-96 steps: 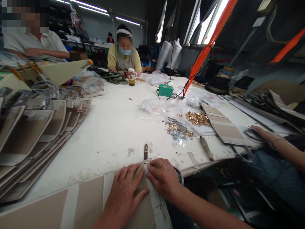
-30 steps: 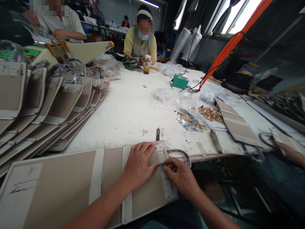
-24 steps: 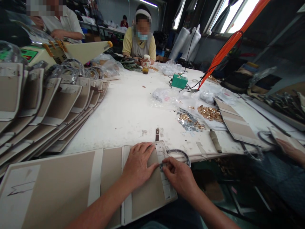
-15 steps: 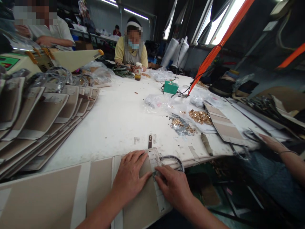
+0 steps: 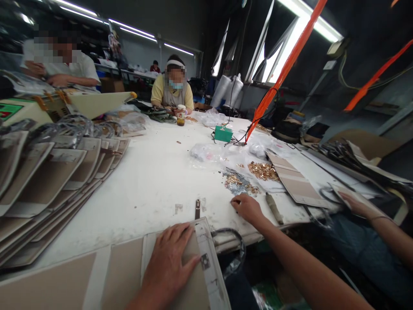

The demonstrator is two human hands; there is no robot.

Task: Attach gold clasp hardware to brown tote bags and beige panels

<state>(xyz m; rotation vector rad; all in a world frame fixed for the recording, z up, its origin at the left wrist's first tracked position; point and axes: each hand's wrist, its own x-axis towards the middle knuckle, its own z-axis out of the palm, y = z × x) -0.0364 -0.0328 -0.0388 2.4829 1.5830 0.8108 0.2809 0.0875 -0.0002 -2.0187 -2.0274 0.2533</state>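
My left hand (image 5: 167,258) lies spread on a beige bag panel (image 5: 124,269) with white strips, at the table's front edge. Beside its thumb, a small square metal plate (image 5: 205,261) sits on the panel's white end strip. A plastic-wrapped loop handle (image 5: 240,245) sticks out at the panel's right. Just beyond the panel, a dark strap with a metal fitting (image 5: 198,206) lies on the table. My right hand (image 5: 248,207) is over the table, fingertips pinched, in front of a pile of small gold metal pieces (image 5: 234,180). Whatever is in the pinch is too small to make out.
Overlapping panels (image 5: 54,172) are stacked at left. A grey-green handled tool (image 5: 274,209) lies right of my right hand, near another panel (image 5: 297,181). A green box (image 5: 223,134) stands farther back. A co-worker's hand (image 5: 358,204) is at right; other people sit across the table.
My right hand has left the metal plate on the panel and reached forward and right toward the gold pieces. My left hand stays on the panel. The view has tilted up slightly.
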